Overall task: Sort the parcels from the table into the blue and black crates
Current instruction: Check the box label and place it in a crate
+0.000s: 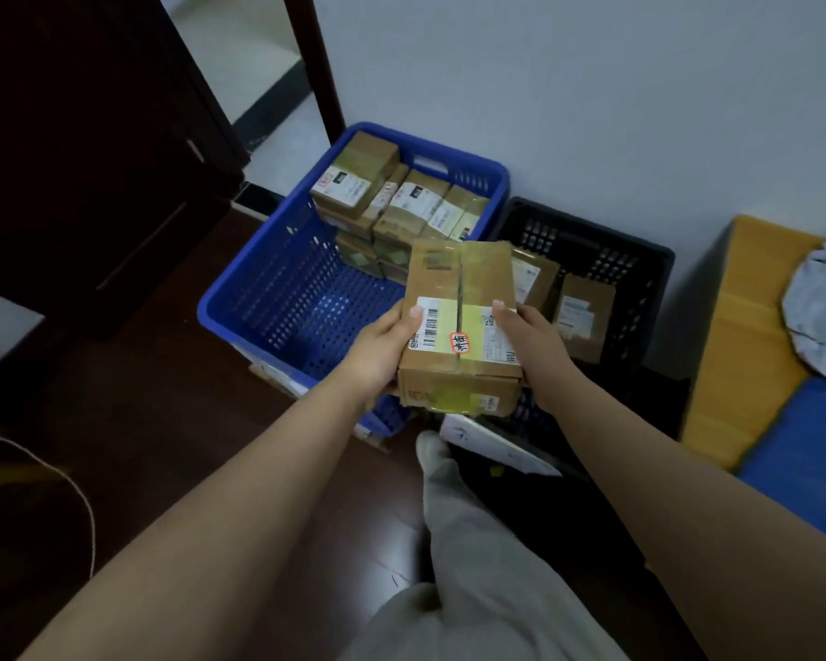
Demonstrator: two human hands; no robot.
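Head-camera view showed us a cardboard parcel [459, 326] held up over the floor, in front of the two crates and overlapping the near edges of both. Our left hand [380, 355] gripped the parcel's left side, thumb laid over the top edge beside the barcode on its white shipping label [463, 329], the other fingers hidden beneath the box. Our right hand [535, 338] gripped the right side in the same way, thumb on the top face and the remaining fingers out of sight behind it. A red-bordered sticker [459, 342] with handwritten characters sat on the label near the parcel's taped centre seam.

Behind the parcel and to its left stood the blue crate [277, 298], its far half filled with a stack of taped boxes [392, 202]; its near half showed bare perforated floor. Behind the parcel and to its right stood the black crate [640, 260], touching the blue one, with a few boxes [582, 317] leaning inside it. Further right of the parcel we saw a large yellow-brown carton [735, 336] with a grey plastic bag [821, 302] on it and a blue surface [802, 450] just in front. Below the parcel, one leg in pale trousers [473, 541] reached over the dark wooden floor [163, 446], with a sheet of white paper [497, 446] lying beside the foot.
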